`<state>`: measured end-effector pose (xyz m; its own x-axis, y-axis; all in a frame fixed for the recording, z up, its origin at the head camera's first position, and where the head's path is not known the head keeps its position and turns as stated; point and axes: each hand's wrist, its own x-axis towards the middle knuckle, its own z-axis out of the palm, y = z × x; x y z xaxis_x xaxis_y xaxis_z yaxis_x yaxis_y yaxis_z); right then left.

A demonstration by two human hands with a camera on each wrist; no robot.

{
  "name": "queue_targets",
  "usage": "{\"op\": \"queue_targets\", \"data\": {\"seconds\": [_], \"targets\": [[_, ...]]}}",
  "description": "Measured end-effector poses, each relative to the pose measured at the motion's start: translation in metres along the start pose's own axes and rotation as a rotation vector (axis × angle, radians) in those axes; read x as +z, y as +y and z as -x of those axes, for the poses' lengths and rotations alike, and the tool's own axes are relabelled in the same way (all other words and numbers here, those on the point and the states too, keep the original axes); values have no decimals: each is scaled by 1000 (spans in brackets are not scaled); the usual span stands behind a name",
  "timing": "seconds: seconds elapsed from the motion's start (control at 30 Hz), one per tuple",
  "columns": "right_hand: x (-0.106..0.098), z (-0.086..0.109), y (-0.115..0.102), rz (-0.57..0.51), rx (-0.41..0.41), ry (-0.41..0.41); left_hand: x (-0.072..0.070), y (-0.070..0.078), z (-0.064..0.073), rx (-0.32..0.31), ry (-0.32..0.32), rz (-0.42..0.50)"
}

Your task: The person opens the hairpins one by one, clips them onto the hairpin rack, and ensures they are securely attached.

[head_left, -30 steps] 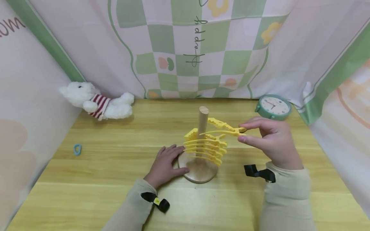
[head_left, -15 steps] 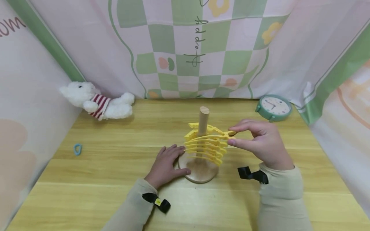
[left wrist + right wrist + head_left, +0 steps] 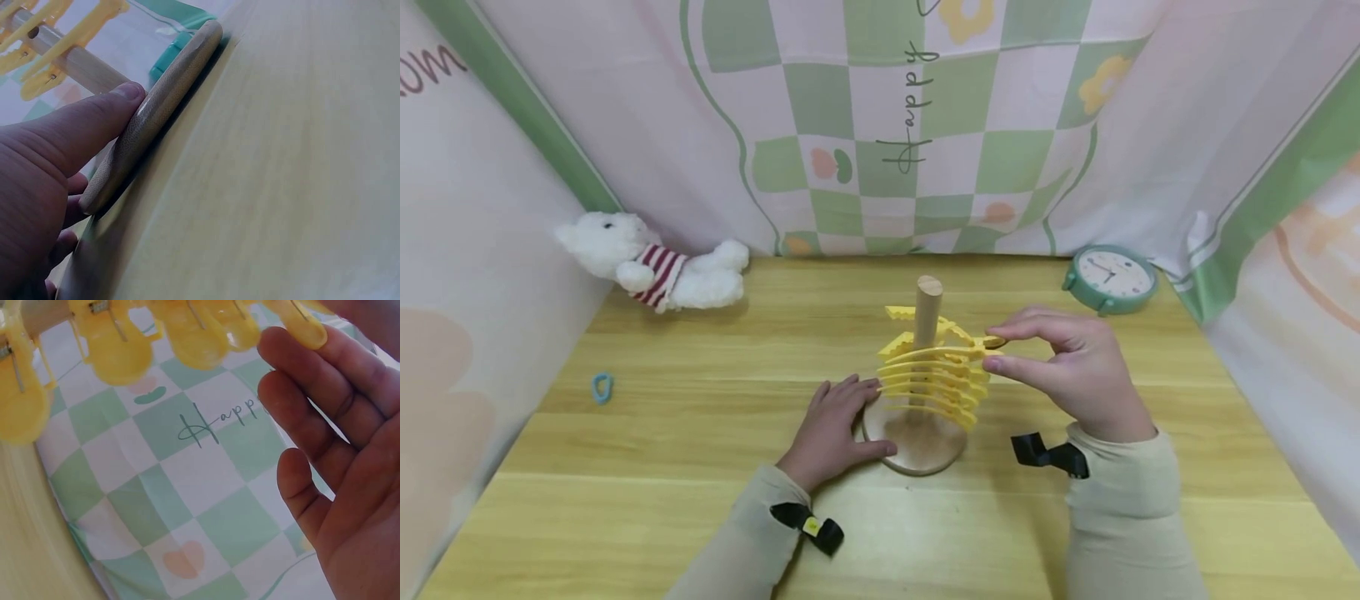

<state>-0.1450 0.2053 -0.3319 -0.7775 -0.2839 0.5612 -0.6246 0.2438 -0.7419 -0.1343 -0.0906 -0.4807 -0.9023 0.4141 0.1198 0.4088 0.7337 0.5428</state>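
Observation:
A wooden post (image 3: 928, 304) rises from a round wooden base (image 3: 917, 454) in the middle of the table. Several yellow alligator hair clips (image 3: 962, 408) grip the post, one above another, handles pointing right. Above them my right hand (image 3: 1086, 371) pinches another yellow alligator hair clip (image 3: 976, 351) by its handles between thumb and index finger; its jaws are spread, one on each side of the post. In the right wrist view the other fingers (image 3: 312, 419) hang free below the clips. My left hand (image 3: 826, 437) rests at the base's left edge, thumb pressing its top, fingers stretched along the rim.
A small blue loop (image 3: 601, 388) lies on the table at the left. At the back left there is a white plush toy (image 3: 662, 275) in a striped top, and a green round clock (image 3: 1111, 279) stands at the back right. A checked curtain (image 3: 880, 167) hangs behind the table.
My right hand has moved left and slightly down, bringing the hair clip from beside the post to around it. My left hand stays at the base.

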Motion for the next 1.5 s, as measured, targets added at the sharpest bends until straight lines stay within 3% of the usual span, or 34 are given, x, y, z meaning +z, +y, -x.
{"op": "queue_targets", "data": {"seconds": [0.23, 0.53, 0.83, 1.33, 1.5], "targets": [[3, -1, 2, 7, -19, 11, -1, 1, 0, 5, -3, 5], [10, -3, 7, -81, -114, 25, -1, 1, -1, -5, -12, -7], [10, -4, 4, -2, -54, 5, -4, 5, -1, 8, -38, -16], [12, -6, 4, 31, -64, -16, -9, 10, 0, 9, -39, -48], [12, -4, 2, 27, -25, -28, -9, 11, 0, 5, -45, -50]]}}
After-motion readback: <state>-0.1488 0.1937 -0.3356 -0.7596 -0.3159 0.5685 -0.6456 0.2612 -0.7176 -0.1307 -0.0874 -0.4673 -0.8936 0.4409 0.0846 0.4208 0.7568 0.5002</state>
